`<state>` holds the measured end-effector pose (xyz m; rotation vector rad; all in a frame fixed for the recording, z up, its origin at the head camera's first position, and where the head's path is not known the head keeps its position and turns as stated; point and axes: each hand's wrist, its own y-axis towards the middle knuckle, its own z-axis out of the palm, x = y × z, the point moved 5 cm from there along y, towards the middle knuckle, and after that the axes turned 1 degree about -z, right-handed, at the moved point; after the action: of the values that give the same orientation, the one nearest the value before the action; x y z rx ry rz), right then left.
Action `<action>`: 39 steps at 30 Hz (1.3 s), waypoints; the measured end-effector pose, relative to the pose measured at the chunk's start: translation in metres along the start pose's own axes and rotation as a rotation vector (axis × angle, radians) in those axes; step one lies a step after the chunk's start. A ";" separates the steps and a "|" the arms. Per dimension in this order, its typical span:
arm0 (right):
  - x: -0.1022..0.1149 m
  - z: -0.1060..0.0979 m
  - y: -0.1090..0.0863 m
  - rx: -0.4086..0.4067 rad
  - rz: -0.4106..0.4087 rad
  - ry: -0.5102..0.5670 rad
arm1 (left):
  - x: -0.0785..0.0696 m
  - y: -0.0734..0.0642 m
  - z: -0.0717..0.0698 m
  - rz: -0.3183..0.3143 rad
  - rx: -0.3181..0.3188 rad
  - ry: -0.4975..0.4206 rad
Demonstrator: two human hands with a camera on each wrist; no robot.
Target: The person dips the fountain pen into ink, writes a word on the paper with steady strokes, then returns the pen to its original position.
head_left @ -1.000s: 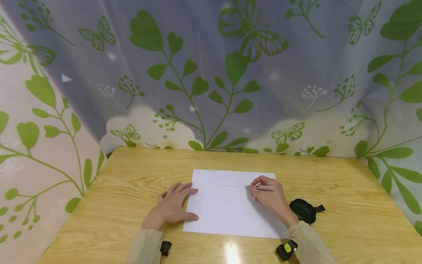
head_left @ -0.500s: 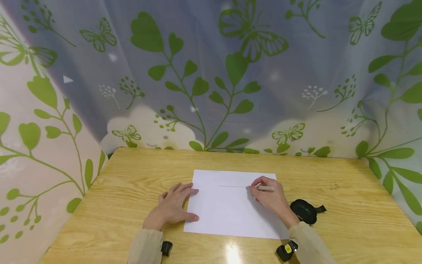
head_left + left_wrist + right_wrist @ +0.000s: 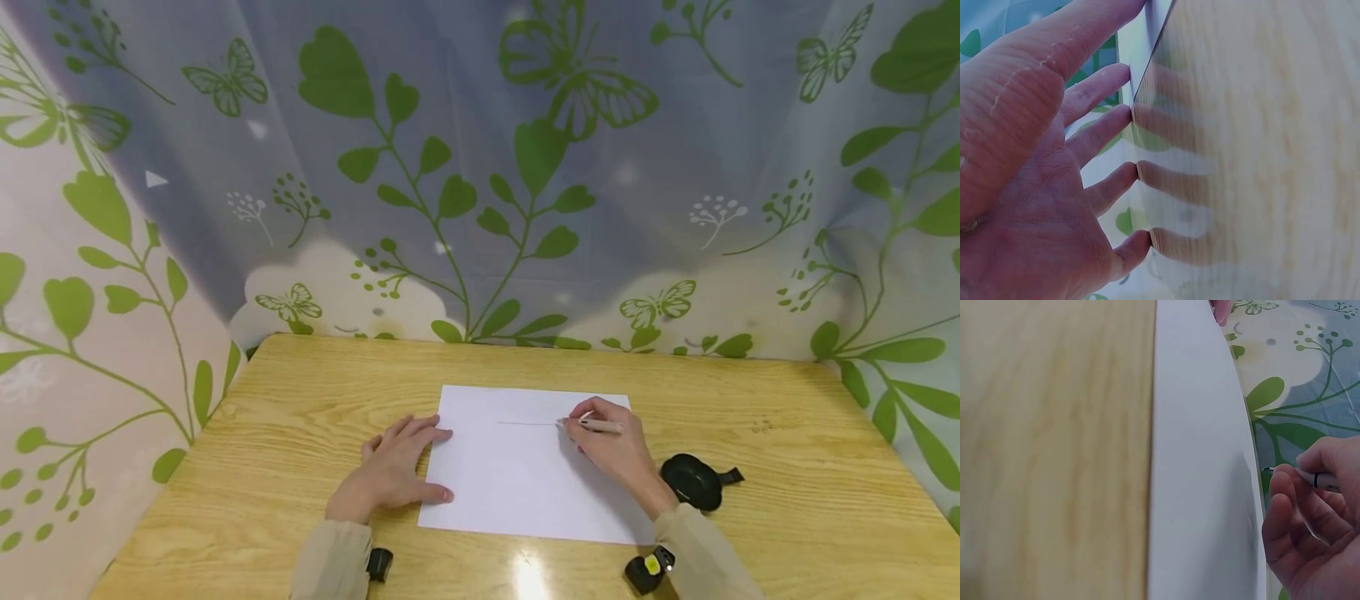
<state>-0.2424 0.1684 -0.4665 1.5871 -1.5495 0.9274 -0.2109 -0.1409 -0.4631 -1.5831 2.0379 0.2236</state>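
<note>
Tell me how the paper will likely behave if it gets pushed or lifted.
The paper looks thin and flat, so it would probably sag if lifted by one corner. The table shines and looks smooth, so a push may slide it easily, though the left hand at its edge might resist.

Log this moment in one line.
left hand: spread over left edge of white sheet | right hand: grips pen, tip at right end of line | black object: on table, right of sheet
</note>
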 end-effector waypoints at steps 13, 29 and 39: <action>0.010 0.014 0.014 0.025 -0.030 0.040 | 0.001 -0.001 0.000 -0.002 -0.001 0.002; 0.012 0.030 0.024 0.055 -0.018 0.049 | 0.001 0.000 0.000 0.001 -0.001 0.001; 0.013 0.031 0.026 0.045 -0.019 0.032 | 0.001 0.000 0.000 0.002 -0.004 0.008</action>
<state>-0.2682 0.1346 -0.4697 1.6075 -1.4987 0.9793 -0.2108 -0.1419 -0.4634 -1.5867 2.0464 0.2235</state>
